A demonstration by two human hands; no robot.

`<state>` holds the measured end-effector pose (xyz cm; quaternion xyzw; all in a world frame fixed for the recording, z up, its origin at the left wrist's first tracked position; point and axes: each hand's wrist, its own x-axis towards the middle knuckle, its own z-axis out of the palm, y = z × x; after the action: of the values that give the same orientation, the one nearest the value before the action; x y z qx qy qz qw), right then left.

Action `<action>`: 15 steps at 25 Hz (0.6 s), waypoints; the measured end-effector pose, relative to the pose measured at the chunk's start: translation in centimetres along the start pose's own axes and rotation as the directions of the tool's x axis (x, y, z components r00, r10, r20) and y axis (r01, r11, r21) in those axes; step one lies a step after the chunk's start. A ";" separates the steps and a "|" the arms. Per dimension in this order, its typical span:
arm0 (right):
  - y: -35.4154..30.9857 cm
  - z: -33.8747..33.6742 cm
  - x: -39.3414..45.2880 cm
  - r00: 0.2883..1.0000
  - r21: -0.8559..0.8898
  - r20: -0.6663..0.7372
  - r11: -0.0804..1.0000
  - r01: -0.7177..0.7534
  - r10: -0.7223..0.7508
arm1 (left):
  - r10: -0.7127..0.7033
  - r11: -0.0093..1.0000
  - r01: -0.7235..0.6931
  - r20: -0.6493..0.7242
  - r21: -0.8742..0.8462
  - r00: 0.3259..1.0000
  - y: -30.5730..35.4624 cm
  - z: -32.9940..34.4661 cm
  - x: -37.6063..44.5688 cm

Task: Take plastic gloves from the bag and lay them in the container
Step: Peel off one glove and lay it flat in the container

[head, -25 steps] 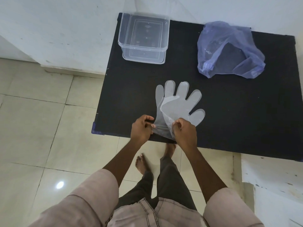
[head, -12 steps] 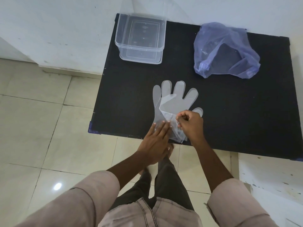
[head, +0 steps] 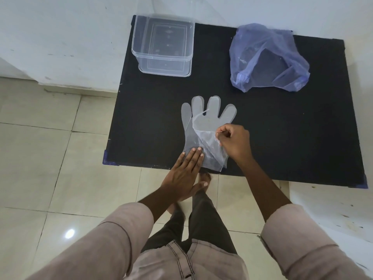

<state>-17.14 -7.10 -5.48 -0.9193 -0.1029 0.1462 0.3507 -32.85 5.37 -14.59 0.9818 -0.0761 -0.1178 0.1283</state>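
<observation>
Clear plastic gloves lie stacked on the black table near its front edge, fingers pointing away from me. My left hand lies flat with its fingertips pressing the cuff end down. My right hand pinches the right edge of the top glove and lifts it off the one beneath. The clear rectangular container stands at the table's back left with nothing visible inside. The crumpled blue plastic bag lies at the back right.
The table stands against a white wall, with tiled floor to its left and in front. My bare foot shows just below the table's front edge. A white surface adjoins the table at lower right.
My left hand let go of the cuff and now presses flat on it. My right hand has moved up and to the right, peeling the top glove's edge away.
</observation>
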 end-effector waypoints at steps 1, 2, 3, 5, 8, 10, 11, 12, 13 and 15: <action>-0.2 -0.4 0.3 1.000 -0.001 -0.004 1.000 0.019 -0.019 | -0.001 1.000 0.001 -0.002 0.002 1.000 0.0 -0.1 0.0; -0.5 -0.9 0.7 0.999 -0.007 -0.005 0.999 0.039 -0.039 | 0.000 1.000 0.000 -0.004 0.004 1.000 0.0 -0.1 0.0; -0.7 -1.4 1.1 0.999 -0.017 -0.005 0.998 0.054 -0.054 | 0.002 1.000 -0.002 -0.002 0.006 1.000 0.0 -0.3 0.0; -1.3 -2.7 2.1 0.997 -0.019 -0.018 0.997 0.080 -0.080 | 0.006 1.000 -0.006 0.003 0.013 1.000 0.1 -0.5 0.1; -1.9 -5.0 3.7 0.996 0.013 -0.058 0.997 0.075 -0.074 | -0.005 1.000 0.005 0.028 0.005 1.000 0.3 -1.0 0.2; -2.5 -6.5 4.6 0.993 -0.036 -0.077 0.996 0.087 -0.090 | -0.009 1.000 0.009 0.047 0.008 0.999 0.3 -1.3 0.1; -2.9 -7.2 5.1 0.991 -0.066 -0.082 0.993 0.100 -0.105 | -0.010 1.000 0.010 0.057 0.013 0.998 0.3 -1.4 0.1; -3.3 -7.9 5.5 0.988 -0.096 -0.087 0.989 0.117 -0.125 | -0.013 1.000 0.012 0.071 0.016 0.997 0.3 -1.6 0.0; -3.8 -8.6 5.9 0.985 -0.130 -0.089 0.982 0.138 -0.151 | -0.018 1.000 0.016 0.084 0.017 0.996 0.3 -1.8 0.0; -4.5 -10.3 6.9 0.976 -0.204 -0.099 0.964 0.170 -0.193 | -0.027 1.000 0.026 0.094 0.012 0.995 0.3 -2.0 0.1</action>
<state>-7.53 -8.07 3.50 -0.9428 -0.1798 0.0482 0.2766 -32.31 5.57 -12.69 0.9767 -0.0697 -0.1654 0.1175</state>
